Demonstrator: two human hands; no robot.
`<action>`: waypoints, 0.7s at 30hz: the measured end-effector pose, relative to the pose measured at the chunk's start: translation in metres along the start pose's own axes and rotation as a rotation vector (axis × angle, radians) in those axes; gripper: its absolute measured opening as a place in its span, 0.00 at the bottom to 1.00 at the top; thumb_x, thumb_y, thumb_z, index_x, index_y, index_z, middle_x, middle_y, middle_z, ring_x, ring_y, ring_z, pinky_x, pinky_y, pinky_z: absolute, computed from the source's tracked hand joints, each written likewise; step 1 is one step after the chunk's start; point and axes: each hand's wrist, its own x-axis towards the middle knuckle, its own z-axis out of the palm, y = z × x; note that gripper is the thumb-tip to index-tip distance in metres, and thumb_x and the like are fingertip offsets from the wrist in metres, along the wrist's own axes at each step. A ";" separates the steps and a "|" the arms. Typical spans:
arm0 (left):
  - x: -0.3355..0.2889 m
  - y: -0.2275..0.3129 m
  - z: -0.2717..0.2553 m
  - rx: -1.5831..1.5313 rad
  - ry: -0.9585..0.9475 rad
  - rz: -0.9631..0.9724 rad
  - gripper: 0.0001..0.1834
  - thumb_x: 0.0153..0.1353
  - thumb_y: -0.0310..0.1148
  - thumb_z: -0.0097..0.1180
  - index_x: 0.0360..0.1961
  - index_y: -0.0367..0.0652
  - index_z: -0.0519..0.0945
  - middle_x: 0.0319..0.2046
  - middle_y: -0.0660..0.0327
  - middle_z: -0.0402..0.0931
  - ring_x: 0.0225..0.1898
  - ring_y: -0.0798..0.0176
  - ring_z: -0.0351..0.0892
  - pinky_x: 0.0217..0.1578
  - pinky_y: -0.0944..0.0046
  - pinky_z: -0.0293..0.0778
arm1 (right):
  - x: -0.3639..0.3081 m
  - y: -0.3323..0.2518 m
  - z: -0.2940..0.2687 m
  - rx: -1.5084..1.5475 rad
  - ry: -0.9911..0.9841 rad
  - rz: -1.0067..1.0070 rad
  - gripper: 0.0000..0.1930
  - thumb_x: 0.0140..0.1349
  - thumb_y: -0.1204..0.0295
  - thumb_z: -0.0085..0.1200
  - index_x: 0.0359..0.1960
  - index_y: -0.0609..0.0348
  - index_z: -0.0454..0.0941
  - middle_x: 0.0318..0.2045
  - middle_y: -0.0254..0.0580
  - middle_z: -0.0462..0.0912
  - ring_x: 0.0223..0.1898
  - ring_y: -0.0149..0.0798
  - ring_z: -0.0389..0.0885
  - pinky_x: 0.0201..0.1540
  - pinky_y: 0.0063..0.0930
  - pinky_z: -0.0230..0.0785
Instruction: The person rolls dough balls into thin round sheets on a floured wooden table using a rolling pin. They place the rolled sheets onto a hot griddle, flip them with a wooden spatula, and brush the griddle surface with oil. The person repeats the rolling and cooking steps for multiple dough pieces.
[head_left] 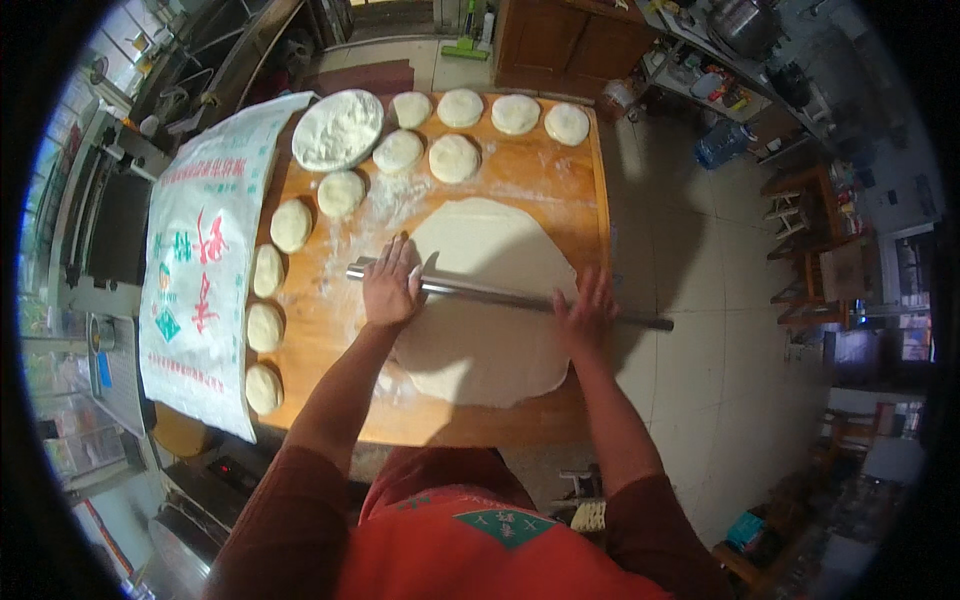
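A metal rolling pin [510,296] lies across a wide, flat sheet of dough [488,300] near the front right part of a wooden board [540,180]. The left hand [390,285] rests flat on the pin near its left end, fingers stretched out, pressing rather than gripping. The right hand [585,305] lies open on the pin further right, fingers spread, with the bare end of the pin sticking out past the board's edge.

Loose flour [385,205] dusts the board beside the sheet. Small round dough pieces [290,225] run in a curve along the board's left side and across its far edge, with two more just beyond the sheet. At the far left corner sits a round plate of flour [337,130].

Left of the board, touching its edge, lies a white woven sack [205,270], long and rectangular, printed with large red characters and small green marks. The person wears a red apron [470,540] bearing a green diamond-shaped patch [505,527].
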 end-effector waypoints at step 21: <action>-0.115 0.000 -0.029 -1.047 -0.036 -1.163 0.37 0.71 0.63 0.42 0.52 0.32 0.76 0.37 0.45 0.79 0.35 0.48 0.79 0.38 0.53 0.76 | -0.355 -0.029 -0.075 0.606 -0.392 0.275 0.37 0.61 0.68 0.60 0.73 0.44 0.60 0.53 0.55 0.81 0.49 0.62 0.81 0.47 0.51 0.76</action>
